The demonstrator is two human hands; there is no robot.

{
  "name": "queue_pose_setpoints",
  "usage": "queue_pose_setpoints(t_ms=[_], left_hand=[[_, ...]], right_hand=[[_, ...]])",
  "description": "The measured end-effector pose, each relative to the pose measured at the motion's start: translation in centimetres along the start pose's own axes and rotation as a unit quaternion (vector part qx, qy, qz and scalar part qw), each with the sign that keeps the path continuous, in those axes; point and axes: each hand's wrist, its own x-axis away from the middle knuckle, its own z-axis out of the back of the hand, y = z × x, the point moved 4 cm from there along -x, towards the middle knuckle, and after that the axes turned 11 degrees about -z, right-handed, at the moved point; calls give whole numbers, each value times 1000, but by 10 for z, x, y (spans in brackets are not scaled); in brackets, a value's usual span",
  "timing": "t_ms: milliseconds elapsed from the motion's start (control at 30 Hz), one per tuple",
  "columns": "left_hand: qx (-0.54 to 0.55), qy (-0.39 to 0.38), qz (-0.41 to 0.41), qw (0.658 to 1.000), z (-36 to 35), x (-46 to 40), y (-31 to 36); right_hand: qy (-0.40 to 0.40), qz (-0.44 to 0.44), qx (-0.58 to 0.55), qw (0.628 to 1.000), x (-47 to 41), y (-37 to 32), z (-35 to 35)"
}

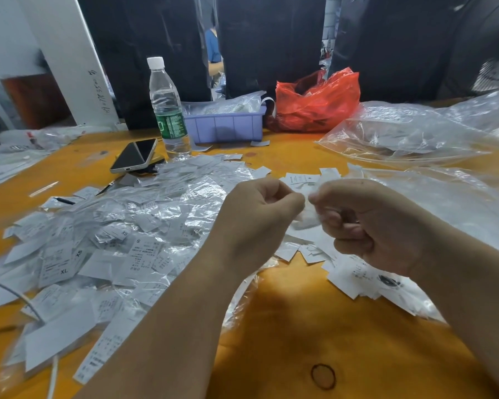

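My left hand (260,220) and my right hand (369,223) meet over the middle of the orange table (285,326). Both have curled fingers and pinch a small white folded label (307,217) between them. A heap of white size labels (98,254), marked XS, S and XL, lies on clear plastic at the left. More white labels (355,275) lie under and beside my right hand.
At the back stand a water bottle (167,110), a purple tray (225,125) and a red plastic bag (317,102). A phone (134,155) lies by the bottle. Clear plastic bags (415,133) cover the right side. A rubber band (323,375) lies near the front edge.
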Motion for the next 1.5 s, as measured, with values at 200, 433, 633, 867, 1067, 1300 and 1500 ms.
queue_pose_setpoints(t_ms=[200,433,633,867,1067,1300,1500], left_hand=[[90,3,53,995,-1,-1,-7],[147,24,76,986,1,-1,-11],[161,26,63,985,1,-2,-10],[141,17,76,987,-2,-2,-9],[114,-39,65,991,-9,0,-6],[91,-32,74,993,-9,1,-7],[77,10,89,993,-4,-1,-11]], right_hand=[[46,31,-74,996,-2,0,5],[54,55,-60,995,-3,-1,5],[124,86,-124,981,-1,-5,20],[139,95,-100,981,-2,-4,17],[159,90,-72,981,-3,0,15],[147,89,-58,983,-3,0,10],[117,73,-41,990,-4,1,7]])
